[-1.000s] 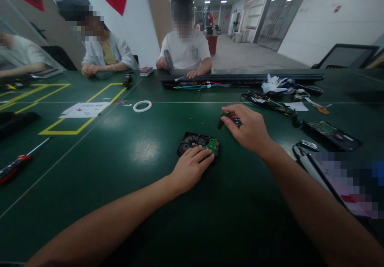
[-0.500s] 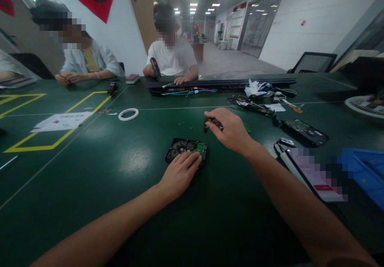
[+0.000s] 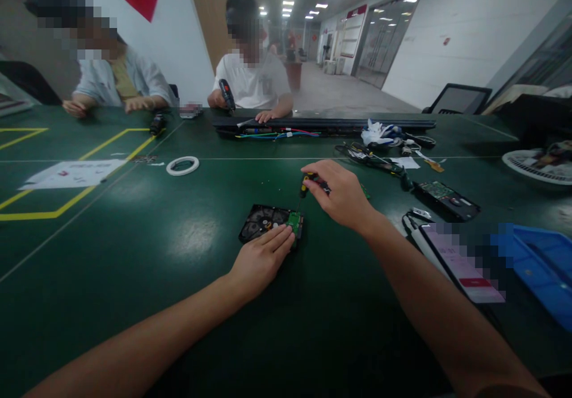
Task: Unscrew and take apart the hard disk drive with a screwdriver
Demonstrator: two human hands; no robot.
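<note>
A hard drive (image 3: 258,222) with a green circuit board on its right end lies on the dark green table. My left hand (image 3: 259,262) rests over its near side, fingers straight and close together, holding it down; the thumb is hidden. Closed around a black and yellow screwdriver (image 3: 304,186) is my right hand (image 3: 338,194). The screwdriver points down with its thin shaft at the drive's far right corner, by the circuit board. Whether the tip touches a screw is too small to tell.
To the right lie another hard drive (image 3: 447,200), a phone-like screen (image 3: 465,264) and a blue tray (image 3: 545,267). Cables and white gloves (image 3: 378,133) lie farther back. A white ring (image 3: 182,166) sits left. Across the table a person (image 3: 252,85) holds a power driver (image 3: 227,95); another sits left.
The screwdriver now points down at the drive's corner, with more of its yellow handle showing. My left fingers lie slightly lower on the drive. The whole view has shifted slightly.
</note>
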